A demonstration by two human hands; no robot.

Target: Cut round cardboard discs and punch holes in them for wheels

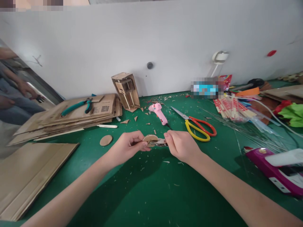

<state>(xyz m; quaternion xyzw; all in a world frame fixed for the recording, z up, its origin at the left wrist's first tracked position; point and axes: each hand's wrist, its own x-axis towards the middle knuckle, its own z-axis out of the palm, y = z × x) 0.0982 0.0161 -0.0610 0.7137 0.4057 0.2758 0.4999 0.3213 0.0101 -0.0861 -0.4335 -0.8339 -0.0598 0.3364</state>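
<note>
1. Left hand (129, 144): fingers pinching one cardboard disc (151, 138); right hand (183, 145): fingers clamping one metal tool (161, 142); both in front of glue gun (159, 113).
2. One loose disc (106, 140) lying front-left of it.
3. One scissors (198, 127) lying right.
4. One cardboard box (135, 90) standing behind-left, holding pale sticks (128, 99).

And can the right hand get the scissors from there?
Probably yes: the scissors lie just beyond the right hand, with nothing seen on top of them. But that hand grips a metal tool, so it would likely need to let go first.

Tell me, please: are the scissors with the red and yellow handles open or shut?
The scissors look shut: their blades lie together and taper to one tip.
</note>
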